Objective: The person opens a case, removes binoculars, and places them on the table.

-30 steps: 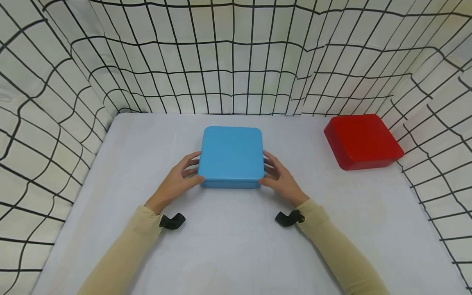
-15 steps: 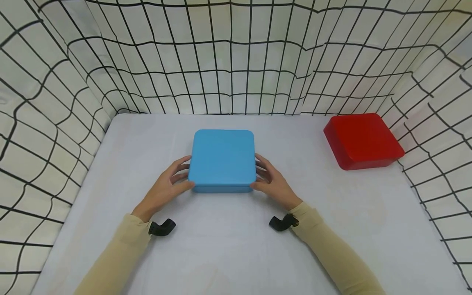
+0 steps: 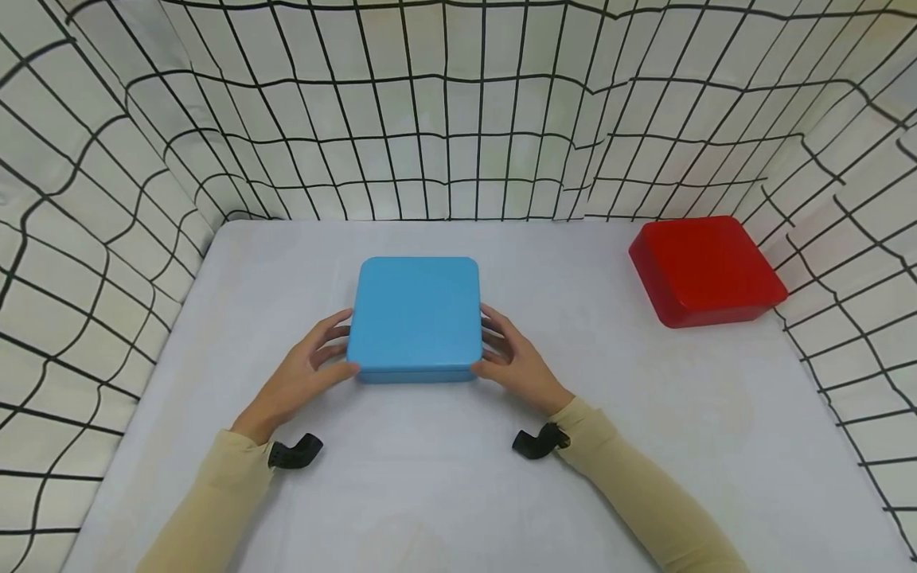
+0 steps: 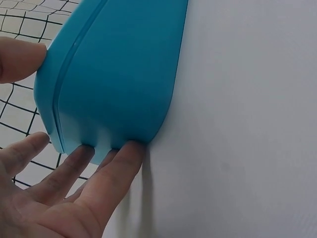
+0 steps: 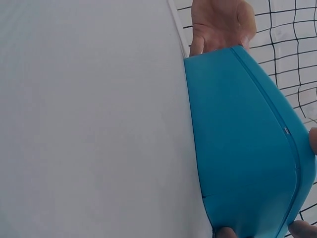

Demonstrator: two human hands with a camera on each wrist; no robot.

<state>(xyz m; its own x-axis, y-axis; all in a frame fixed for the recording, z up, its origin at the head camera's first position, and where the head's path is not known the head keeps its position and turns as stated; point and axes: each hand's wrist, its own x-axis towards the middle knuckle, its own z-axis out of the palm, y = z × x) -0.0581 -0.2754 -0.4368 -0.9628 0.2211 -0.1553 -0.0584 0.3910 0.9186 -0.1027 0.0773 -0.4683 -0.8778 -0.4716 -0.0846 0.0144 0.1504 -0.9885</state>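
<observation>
A blue lidded box [image 3: 419,314] with rounded corners lies flat on the white table, left of its middle. My left hand [image 3: 304,378] holds its left side, thumb at the near corner and fingers spread along the side wall. On the opposite side my right hand [image 3: 519,362] holds it the same way, thumb at the near right corner. In the left wrist view the fingertips [image 4: 131,148] press the end of the box low down, close to the table. The right wrist view shows the seam of the lid running along the box [image 5: 247,134], with the left hand beyond it.
A red box [image 3: 709,270] of similar shape stands at the far right of the white table [image 3: 430,477], close to the netting. Black netting [image 3: 466,111] over white walls borders the table at the back and both sides. Black wrist mounts [image 3: 297,452] sit at both cuffs.
Both hands have moved the blue box to the left and a little nearer to me, keeping hold of its two sides. The red box stays in place.
</observation>
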